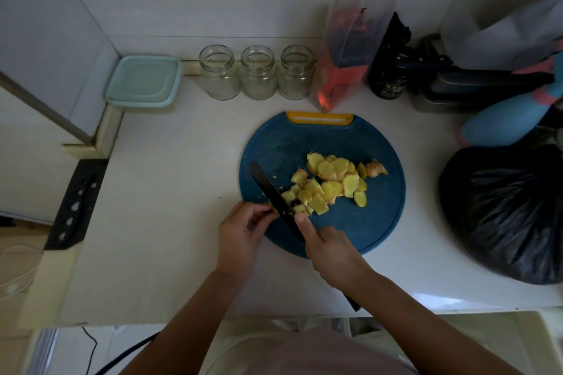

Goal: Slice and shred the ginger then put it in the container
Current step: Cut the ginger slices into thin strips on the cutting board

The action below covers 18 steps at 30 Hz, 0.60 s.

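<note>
I judge the slicing done. Right hand (332, 250) grips the knife (265, 183), left hand (243, 231) curls at its blade (pinching? I cannot tell). Next, shred the ginger (330, 183) at the board's (380, 222) centre, thinly.

- Three glass jars (258, 71), in a row at upper centre.
- One lidded container (143, 81), upper left.
- One cutting board (274, 143), centre.
- One knife (268, 189).
- Two hands, lower centre: left hand (240, 234), right hand (330, 248).
- One black bag (502, 213), right edge.
- Ginger slices (329, 183): a heap too overlapped to count.

Home kitchen: white counter (170, 222), tiled walls, glass jars (257, 71), cutting board (304, 143).
</note>
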{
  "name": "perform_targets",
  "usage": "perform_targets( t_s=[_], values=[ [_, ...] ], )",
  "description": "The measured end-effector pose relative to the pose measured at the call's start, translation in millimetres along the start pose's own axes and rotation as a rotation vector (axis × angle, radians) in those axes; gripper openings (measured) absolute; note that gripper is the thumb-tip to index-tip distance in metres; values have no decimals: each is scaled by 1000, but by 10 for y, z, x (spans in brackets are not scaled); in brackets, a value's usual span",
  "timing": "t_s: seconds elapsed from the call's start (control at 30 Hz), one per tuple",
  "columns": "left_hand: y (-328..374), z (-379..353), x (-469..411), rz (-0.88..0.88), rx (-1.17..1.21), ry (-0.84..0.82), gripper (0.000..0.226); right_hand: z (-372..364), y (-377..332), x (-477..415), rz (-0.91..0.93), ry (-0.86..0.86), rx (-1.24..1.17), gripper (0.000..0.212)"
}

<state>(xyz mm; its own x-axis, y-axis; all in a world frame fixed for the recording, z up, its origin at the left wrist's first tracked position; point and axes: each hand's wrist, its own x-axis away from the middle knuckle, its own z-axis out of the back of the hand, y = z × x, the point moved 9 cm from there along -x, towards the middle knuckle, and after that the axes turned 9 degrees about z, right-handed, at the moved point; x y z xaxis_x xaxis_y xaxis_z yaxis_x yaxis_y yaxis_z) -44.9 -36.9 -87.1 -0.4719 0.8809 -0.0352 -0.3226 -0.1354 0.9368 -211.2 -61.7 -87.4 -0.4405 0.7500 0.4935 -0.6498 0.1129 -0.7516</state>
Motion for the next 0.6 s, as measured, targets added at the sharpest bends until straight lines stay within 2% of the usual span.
perform_targets(
  t_s=[0.27,0.43,0.6],
  values=[
    [-13,20,-11,24,38,9,18,-64,129,-62,-61,19,-125,63],
    [-3,15,-41,-35,-13,-23,13,-64,101,-76,-44,12,-94,63],
    [29,3,-56,-98,-88,-69,17,-65,51,-81,-19,38,-73,64]
  ],
)
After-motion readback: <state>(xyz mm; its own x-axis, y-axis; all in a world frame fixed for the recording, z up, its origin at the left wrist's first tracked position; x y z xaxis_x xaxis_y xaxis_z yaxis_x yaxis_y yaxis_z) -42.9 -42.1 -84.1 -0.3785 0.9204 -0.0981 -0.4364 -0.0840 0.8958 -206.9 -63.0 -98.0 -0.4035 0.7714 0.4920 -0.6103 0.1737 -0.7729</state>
